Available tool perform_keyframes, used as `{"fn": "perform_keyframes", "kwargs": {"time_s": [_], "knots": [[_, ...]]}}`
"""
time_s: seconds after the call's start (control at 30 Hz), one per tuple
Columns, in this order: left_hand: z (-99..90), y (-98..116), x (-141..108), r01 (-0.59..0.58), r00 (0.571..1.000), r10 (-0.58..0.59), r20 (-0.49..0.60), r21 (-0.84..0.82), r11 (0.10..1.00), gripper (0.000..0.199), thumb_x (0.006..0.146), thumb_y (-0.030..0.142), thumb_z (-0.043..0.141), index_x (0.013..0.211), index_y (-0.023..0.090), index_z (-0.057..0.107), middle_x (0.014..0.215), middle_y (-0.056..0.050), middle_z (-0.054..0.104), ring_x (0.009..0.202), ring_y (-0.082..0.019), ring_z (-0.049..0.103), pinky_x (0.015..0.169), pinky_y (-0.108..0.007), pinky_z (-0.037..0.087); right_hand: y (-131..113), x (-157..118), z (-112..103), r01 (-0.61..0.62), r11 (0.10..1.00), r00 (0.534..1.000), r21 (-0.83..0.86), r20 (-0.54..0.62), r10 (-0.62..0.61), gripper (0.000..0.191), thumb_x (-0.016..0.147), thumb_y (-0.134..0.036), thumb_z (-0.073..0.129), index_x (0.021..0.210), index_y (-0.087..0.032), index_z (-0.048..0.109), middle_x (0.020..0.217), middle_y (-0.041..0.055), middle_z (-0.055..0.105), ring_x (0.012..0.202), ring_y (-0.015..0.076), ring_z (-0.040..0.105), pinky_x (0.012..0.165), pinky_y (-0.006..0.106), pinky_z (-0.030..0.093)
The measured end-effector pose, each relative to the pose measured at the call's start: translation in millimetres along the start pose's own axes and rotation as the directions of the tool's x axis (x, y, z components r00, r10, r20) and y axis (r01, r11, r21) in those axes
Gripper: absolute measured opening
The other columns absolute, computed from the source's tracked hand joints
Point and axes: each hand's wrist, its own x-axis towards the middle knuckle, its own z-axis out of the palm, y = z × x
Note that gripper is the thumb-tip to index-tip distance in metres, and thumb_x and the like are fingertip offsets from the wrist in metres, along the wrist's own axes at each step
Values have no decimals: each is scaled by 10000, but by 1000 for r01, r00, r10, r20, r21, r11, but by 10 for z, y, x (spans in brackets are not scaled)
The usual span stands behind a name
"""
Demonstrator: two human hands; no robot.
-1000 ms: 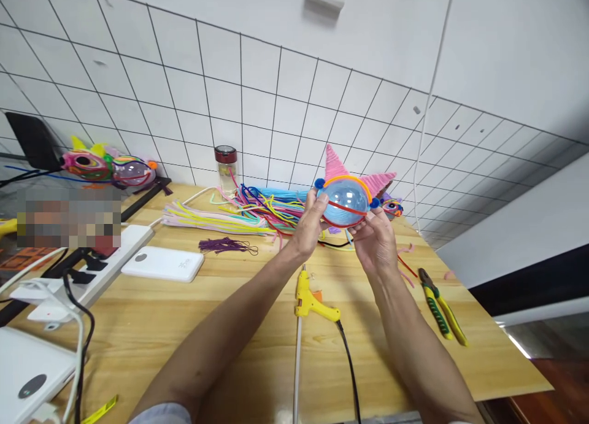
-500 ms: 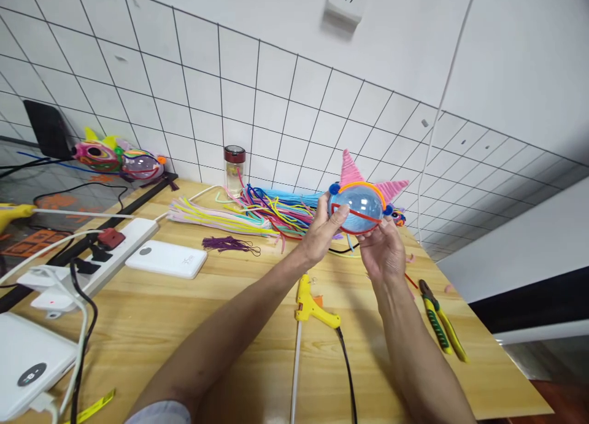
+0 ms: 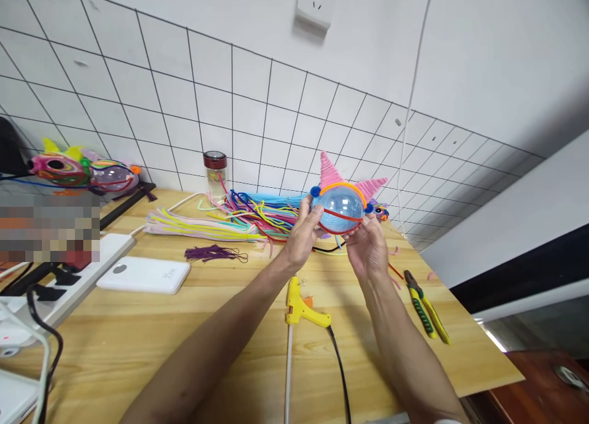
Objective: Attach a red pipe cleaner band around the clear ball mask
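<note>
Held up over the table is a clear plastic ball (image 3: 338, 204) with two pink pointed ears, an orange band, red strips and small blue pom-poms on its sides. My left hand (image 3: 302, 232) grips its left side, thumb on the front. Closed round its lower right edge is my right hand (image 3: 369, 247), with some fingers hidden behind the ball. Below my hands lies a yellow glue gun (image 3: 301, 307) with a white glue stick in its back and a black cord.
Pipe cleaners (image 3: 207, 224) in many colours lie along the wall beside a lidded glass bottle (image 3: 216, 177). Purple tassels (image 3: 214, 253), a white power bank (image 3: 143, 274) and a power strip (image 3: 108, 252) are leftward. Pliers (image 3: 426, 306) rest at right. A finished-looking colourful figure (image 3: 59, 167) stands far left.
My view has turned right, so the table things appear further left. Both hands keep hold of the ball, which looks nearly unchanged in pose.
</note>
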Motion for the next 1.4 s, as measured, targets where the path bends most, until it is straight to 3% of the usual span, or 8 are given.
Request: {"fn": "perform_keyframes", "kwargs": {"time_s": [0.6,0.77,1.03,1.23,1.4], "knots": [[41,24,-9,10,1000,-11,-14,-43,999,496,895,556,846,1186,270,565,1459,-81,686,1509,-338,590,1198,-562,576,-10,-21,64,-10,1000,998,24,-68,11,412,709,-360,974,971,-254,674,743,-93,666,553,66,567,510,170,536],[28,30,-5,10,1000,-11,-14,-55,998,490,893,618,804,1145,277,559,1419,-75,709,1473,-336,604,1140,-555,615,-12,-25,59,-13,1000,998,14,-53,13,414,727,-367,970,984,-271,660,740,-100,665,553,67,575,516,169,534],[42,26,-3,48,995,-52,-82,-52,997,566,851,504,874,1270,319,541,1502,-49,641,1417,-298,635,1093,-522,639,-20,5,-1,-32,999,997,-7,-71,31,414,737,-368,963,971,-272,636,744,-93,662,550,83,584,517,189,555],[39,74,-13,98,995,-98,-3,-59,993,616,842,522,879,1334,333,561,1471,-50,673,1439,-317,628,1130,-545,617,-27,-10,3,-23,1000,997,7,-69,24,431,727,-394,985,872,-258,603,717,-92,629,554,77,565,503,173,548],[-23,78,-4,113,991,-110,72,-36,993,749,794,525,925,1407,325,542,1378,-56,709,1386,-307,663,1194,-536,554,21,-42,26,-35,999,997,-3,-76,34,412,730,-391,984,900,-258,633,722,-91,634,567,77,570,503,164,541]]}}
